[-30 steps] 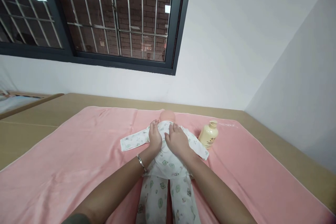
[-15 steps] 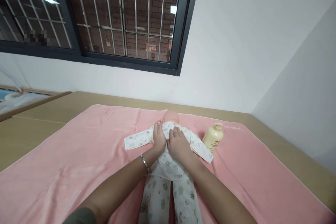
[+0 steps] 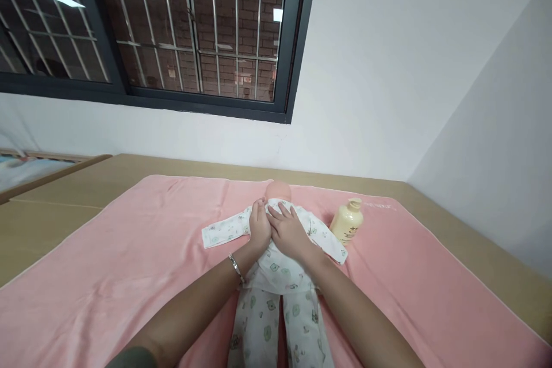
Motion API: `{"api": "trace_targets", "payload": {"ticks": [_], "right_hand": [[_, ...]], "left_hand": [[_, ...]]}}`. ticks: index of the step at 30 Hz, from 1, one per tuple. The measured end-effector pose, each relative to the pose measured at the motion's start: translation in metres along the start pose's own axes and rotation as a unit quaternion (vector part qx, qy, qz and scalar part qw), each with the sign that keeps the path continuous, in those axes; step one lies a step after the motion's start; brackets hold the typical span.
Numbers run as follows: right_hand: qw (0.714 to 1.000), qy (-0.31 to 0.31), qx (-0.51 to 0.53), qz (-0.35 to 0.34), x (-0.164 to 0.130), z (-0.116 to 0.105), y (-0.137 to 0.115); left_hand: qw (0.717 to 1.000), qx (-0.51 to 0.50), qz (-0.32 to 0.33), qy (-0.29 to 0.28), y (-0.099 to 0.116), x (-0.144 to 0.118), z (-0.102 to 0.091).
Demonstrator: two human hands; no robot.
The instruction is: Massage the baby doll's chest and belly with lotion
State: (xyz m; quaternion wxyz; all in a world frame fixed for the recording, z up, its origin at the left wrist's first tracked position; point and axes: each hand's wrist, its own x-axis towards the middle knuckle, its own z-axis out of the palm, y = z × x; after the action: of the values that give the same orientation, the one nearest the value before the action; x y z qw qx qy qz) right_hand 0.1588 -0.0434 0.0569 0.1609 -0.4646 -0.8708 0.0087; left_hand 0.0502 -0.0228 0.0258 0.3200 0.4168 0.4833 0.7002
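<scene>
left hand [image 3: 259, 226] flat, fingers together, on doll [image 3: 276, 253] chest | right hand [image 3: 288, 230] flat, fingers slightly spread, touching left | doll centre frame on pink towel [image 3: 129, 253] | lotion bottle [image 3: 347, 221] just right

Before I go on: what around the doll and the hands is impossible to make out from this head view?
- Doll face: turned away, only the bald head shows.
- Garment front fastening: under left hand and right hand.
- Doll's feet: cut off by the bottom edge.
- Bottle label: too small to read.
- Whether the sleeves are filled: cannot tell.
</scene>
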Motion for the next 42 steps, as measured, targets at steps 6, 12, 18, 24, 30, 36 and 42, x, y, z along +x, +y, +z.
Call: {"api": "trace_targets", "payload": {"ticks": [6,12,18,24,30,36,42], "right_hand": [[0.987,0.013,0.000,0.162,0.005,-0.012,0.020],[0.975,-0.011,-0.070,0.208,-0.002,-0.020,-0.001],[0.977,0.000,-0.019,0.211,0.001,-0.027,0.017],[0.975,0.002,-0.005,0.222,0.007,-0.011,0.038],[0.977,-0.006,-0.002,0.212,0.010,-0.003,0.045],[0.975,0.008,-0.023,0.222,0.007,0.000,0.032],[0.985,-0.012,-0.081,0.154,-0.007,-0.015,-0.002]], "left_hand": [[0.996,0.086,0.021,-0.032,-0.004,0.005,-0.001],[0.985,0.140,0.057,-0.079,-0.011,0.013,-0.005],[0.966,0.199,0.097,-0.131,-0.017,0.017,-0.013],[0.911,0.360,0.122,-0.162,-0.021,0.024,-0.012],[0.914,0.353,0.105,-0.173,-0.020,0.032,-0.014],[0.920,0.326,0.114,-0.185,-0.020,0.037,-0.015],[0.877,0.394,0.157,-0.224,-0.010,0.021,-0.020]]}}
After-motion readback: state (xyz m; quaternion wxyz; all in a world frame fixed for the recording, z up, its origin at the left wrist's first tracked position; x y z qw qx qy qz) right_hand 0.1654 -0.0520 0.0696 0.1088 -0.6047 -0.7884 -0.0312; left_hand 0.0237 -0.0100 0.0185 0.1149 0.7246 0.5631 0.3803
